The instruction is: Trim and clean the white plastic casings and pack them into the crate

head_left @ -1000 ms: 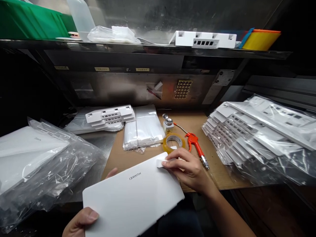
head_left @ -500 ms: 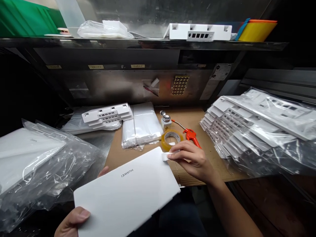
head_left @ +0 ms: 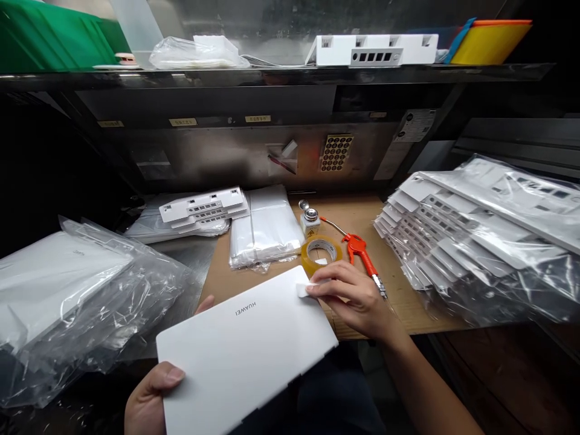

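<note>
White panel (head_left: 247, 353) gripped at near-left corner by my left hand (head_left: 149, 399); right hand (head_left: 351, 296) pinches small white pad (head_left: 302, 289) against far-right corner, tape roll (head_left: 321, 252) just beyond.

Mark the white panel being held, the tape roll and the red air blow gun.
white panel (head_left: 247, 353), head view, middle of its flat face.
tape roll (head_left: 309, 263), head view, left side of the ring.
red air blow gun (head_left: 357, 246), head view, red handle body.

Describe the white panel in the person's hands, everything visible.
The white panel is a flat, smooth rectangular cover, plastic by its look, with rounded corners and grey HUAWEI lettering. It is held tilted above the bench edge. The left hand grips its near corner, and the right hand presses a small white pad on its far corner.
</note>
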{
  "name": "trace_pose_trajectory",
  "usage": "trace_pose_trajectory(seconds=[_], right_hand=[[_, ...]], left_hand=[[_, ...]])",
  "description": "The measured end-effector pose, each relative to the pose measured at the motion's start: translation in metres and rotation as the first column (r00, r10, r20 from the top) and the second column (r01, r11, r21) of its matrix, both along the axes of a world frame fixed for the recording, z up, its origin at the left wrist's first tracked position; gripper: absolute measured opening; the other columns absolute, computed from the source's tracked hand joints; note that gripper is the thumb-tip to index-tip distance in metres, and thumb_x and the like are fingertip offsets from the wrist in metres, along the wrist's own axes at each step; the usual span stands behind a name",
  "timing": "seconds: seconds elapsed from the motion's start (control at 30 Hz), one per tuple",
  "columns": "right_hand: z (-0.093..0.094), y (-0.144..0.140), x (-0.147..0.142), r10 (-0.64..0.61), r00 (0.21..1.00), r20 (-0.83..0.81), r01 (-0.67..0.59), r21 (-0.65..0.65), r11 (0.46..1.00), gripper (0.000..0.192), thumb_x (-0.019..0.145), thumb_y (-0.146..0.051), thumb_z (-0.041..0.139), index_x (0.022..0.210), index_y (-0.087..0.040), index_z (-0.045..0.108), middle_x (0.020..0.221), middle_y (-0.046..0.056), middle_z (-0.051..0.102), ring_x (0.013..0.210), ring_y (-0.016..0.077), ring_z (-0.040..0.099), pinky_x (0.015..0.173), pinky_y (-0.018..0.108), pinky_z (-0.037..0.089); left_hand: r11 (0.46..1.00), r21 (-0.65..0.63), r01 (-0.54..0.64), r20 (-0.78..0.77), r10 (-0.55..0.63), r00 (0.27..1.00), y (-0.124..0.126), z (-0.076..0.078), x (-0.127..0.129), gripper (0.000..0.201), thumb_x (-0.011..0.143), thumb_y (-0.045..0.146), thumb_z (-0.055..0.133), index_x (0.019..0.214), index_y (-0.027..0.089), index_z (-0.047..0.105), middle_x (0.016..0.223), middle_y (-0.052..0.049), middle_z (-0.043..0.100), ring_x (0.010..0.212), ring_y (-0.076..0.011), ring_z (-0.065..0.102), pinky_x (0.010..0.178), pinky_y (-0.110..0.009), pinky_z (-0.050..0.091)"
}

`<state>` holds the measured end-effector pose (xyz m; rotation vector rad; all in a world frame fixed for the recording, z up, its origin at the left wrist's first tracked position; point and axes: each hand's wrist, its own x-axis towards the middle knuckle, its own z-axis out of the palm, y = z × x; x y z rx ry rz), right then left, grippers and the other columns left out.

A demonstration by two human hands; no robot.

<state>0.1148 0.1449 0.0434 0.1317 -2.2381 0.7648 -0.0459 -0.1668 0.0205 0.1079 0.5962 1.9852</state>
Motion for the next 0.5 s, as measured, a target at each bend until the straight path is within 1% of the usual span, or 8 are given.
trace_pose_trajectory(seconds=[0.07,0.1,0.23,0.33,0.4,0.43,0.5], right_hand=[[0.002,-0.001,-0.002,0.028,1.0,0.0,-0.028,0.006,1.0,0.023,0.095,-0.008,0.066,0.106,-0.026,0.077,0.1,0.005,0.076,0.093,0.0196,0.069,0.08,0.035,0.059],[0.002,-0.001,-0.003,0.022,1.0,-0.008,-0.022,0.004,1.0,0.022,0.096,-0.009,0.066,0.106,-0.026,0.077,0.1,0.005,0.076,0.092,0.0195,0.069,0.08,0.036,0.059],[0.001,-0.001,-0.006,-0.053,0.998,-0.035,0.053,-0.018,0.998,0.022,0.096,-0.009,0.066,0.104,-0.027,0.077,0.098,0.005,0.076,0.092,0.0195,0.07,0.081,0.036,0.059],[0.0,-0.005,-0.007,-0.003,1.0,-0.012,0.003,-0.008,1.0,0.021,0.096,-0.011,0.067,0.105,-0.027,0.077,0.1,0.005,0.076,0.091,0.0193,0.07,0.08,0.035,0.059],[-0.002,-0.004,-0.008,0.006,1.0,-0.012,-0.006,-0.003,1.0,0.022,0.096,-0.011,0.066,0.105,-0.027,0.077,0.1,0.004,0.076,0.092,0.0193,0.07,0.08,0.036,0.06],[-0.002,-0.001,-0.008,-0.032,0.999,-0.025,0.031,-0.009,0.999,0.022,0.097,-0.01,0.066,0.105,-0.027,0.077,0.101,0.004,0.076,0.093,0.0196,0.07,0.081,0.037,0.059],[-0.003,0.007,-0.007,-0.169,0.983,-0.073,0.164,-0.075,0.984,0.022,0.096,-0.011,0.067,0.105,-0.028,0.077,0.103,0.005,0.075,0.096,0.021,0.07,0.085,0.04,0.059]], left_hand=[[0.999,0.018,-0.032,-0.006,0.032,0.999,0.002,-0.001,0.002,0.106,0.071,0.003,0.046,0.166,0.036,0.015,0.151,0.0,0.061,0.138,-0.0367,0.056,0.122,-0.064,0.036],[0.999,0.027,-0.039,-0.013,0.039,0.999,0.003,-0.001,0.002,0.106,0.07,0.003,0.046,0.166,0.036,0.015,0.151,0.0,0.061,0.138,-0.0366,0.056,0.122,-0.064,0.036],[0.999,0.03,0.019,-0.007,-0.019,1.0,-0.002,-0.001,-0.005,0.104,0.072,0.004,0.046,0.166,0.037,0.015,0.148,0.001,0.063,0.138,-0.0358,0.056,0.122,-0.065,0.035],[0.999,0.007,0.033,0.033,-0.033,0.999,-0.004,-0.001,-0.006,0.102,0.074,0.006,0.047,0.166,0.037,0.015,0.147,0.001,0.064,0.139,-0.0368,0.054,0.122,-0.066,0.034],[0.999,0.029,0.019,0.046,-0.02,0.999,0.0,0.001,-0.002,0.101,0.074,0.007,0.047,0.165,0.036,0.016,0.146,0.0,0.064,0.14,-0.037,0.053,0.122,-0.066,0.033],[0.998,0.054,0.022,0.048,-0.024,0.999,0.003,0.002,0.001,0.1,0.074,0.007,0.046,0.165,0.036,0.016,0.145,0.0,0.065,0.14,-0.0368,0.053,0.122,-0.067,0.032],[0.992,0.109,0.07,0.05,-0.076,0.996,0.009,0.006,0.004,0.096,0.078,0.008,0.043,0.166,0.035,0.015,0.144,-0.001,0.066,0.141,-0.0359,0.052,0.121,-0.068,0.031]])
